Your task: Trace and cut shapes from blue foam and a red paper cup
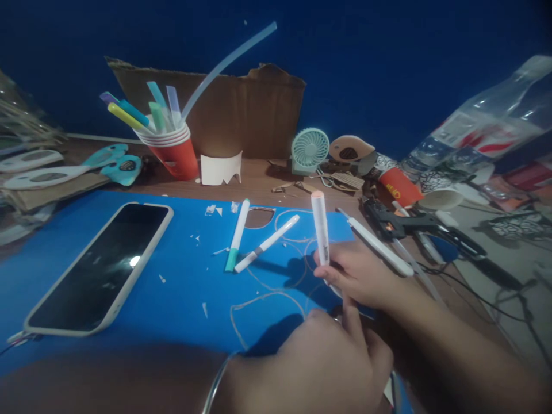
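Right hand (pixel 360 279) closed around the lower barrel of an upright white marker (pixel 321 230), peach cap uppermost. Left hand (pixel 319 359), loosely curled just below it, shows nothing clearly held. The marker looks light, rigid and smooth; mid-barrel holds suit it.

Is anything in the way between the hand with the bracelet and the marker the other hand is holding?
Nothing visible: the left hand lies just below the right hand, which grips the marker upright.
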`<state>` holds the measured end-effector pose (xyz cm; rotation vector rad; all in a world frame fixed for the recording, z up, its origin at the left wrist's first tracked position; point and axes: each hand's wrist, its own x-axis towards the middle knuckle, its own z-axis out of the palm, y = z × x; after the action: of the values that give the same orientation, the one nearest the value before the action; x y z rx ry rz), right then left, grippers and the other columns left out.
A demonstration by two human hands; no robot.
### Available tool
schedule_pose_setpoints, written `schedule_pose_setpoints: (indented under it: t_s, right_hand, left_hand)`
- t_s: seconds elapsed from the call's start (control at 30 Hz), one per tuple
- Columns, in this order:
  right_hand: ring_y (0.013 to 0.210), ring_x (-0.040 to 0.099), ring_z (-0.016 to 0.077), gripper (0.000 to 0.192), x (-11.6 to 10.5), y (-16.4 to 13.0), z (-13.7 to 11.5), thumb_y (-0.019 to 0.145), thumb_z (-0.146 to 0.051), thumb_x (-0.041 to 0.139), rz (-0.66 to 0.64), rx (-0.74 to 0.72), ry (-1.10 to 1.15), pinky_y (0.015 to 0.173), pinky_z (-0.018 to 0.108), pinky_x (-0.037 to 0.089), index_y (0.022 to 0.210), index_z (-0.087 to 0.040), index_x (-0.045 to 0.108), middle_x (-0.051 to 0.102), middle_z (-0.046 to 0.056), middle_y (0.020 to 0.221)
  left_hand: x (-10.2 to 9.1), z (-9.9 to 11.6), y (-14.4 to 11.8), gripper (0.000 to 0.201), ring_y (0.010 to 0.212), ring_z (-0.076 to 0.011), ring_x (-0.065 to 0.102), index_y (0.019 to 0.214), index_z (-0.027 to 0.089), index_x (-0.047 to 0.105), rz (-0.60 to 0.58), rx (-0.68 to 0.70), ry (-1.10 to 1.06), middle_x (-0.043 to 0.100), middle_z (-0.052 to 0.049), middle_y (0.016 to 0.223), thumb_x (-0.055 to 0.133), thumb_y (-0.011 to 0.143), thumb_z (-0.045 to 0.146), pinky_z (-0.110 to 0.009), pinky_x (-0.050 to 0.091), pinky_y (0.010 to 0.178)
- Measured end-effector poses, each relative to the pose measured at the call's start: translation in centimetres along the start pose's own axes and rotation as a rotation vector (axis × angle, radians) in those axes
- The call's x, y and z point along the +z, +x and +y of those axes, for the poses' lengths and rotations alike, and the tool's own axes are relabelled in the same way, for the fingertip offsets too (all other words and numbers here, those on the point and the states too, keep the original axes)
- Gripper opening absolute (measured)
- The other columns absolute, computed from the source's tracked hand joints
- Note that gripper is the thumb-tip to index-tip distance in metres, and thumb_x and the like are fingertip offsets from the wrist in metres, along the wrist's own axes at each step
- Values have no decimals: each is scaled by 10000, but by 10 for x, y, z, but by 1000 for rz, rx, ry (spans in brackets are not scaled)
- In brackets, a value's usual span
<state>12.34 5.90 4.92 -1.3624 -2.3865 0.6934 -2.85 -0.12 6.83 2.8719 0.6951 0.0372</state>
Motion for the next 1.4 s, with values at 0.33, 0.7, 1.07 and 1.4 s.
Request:
schedule_pose_setpoints:
  t_s: [0.33,0.7,1.07,1.4]
  right_hand:
    - [570,552,133,344,-2,0,-2,860,-471,384,31,61,45,537,227,367,728,-198,548,600,-3,617]
    - [572,575,142,337,0,-3,-1,861,-462,384,152,125,77,559,233,398,782,-201,582,626,3,631]
    - [548,570,142,388,0,-3,-2,861,-500,355,125,147,-20,523,240,370,743,-192,559,623,9,600]
    - [531,585,145,370,3,-7,0,850,-481,394,223,181,-19,501,234,379,744,-186,590,630,11,575]
  left_hand:
    - [10,1,4,287,526,-207,595,1060,118,507,48,47,61,541,-265,1146,316,871,218,-271,340,372]
    - [6,-3,10,259,482,-184,594,1007,83,500,18,128,99,558,-291,1111,296,861,148,-248,333,355]
    - [7,-2,8,265,490,-224,605,1030,91,503,29,104,94,553,-262,1140,333,841,167,-265,354,304]
    - [9,-2,6,261,470,-210,600,1041,95,496,12,95,101,568,-261,1115,345,841,169,-268,373,322]
